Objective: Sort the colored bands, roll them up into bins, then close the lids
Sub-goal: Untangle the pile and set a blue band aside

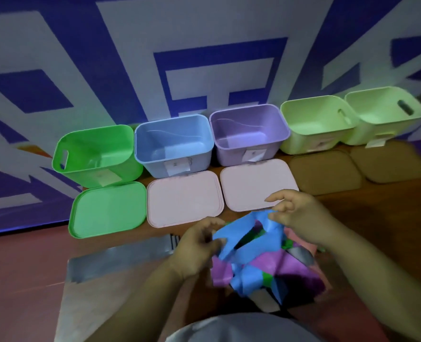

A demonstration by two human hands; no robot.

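Observation:
A blue band (244, 236) is lifted above a tangled pile of bands (293, 270) in purple, blue, green and grey. My left hand (197, 245) pinches the band's left end, while my right hand (300, 213) pinches its upper right end. Behind them stand several open bins in a row: a green bin (63, 164), a blue bin (142, 154), a purple bin (215, 141) and two pale green bins (288, 134) (416, 112). Their lids lie flat in front: a green lid (108, 213), two pink lids (184, 201) (253, 186) and two brown lids (325, 174) (389, 161).
The bins stand against a wall with a blue and white pattern (204, 58). The pile lies on a brown table top (377, 218). A grey strip (120, 257) lies on the table left of the pile. My grey garment (241, 329) shows at the bottom edge.

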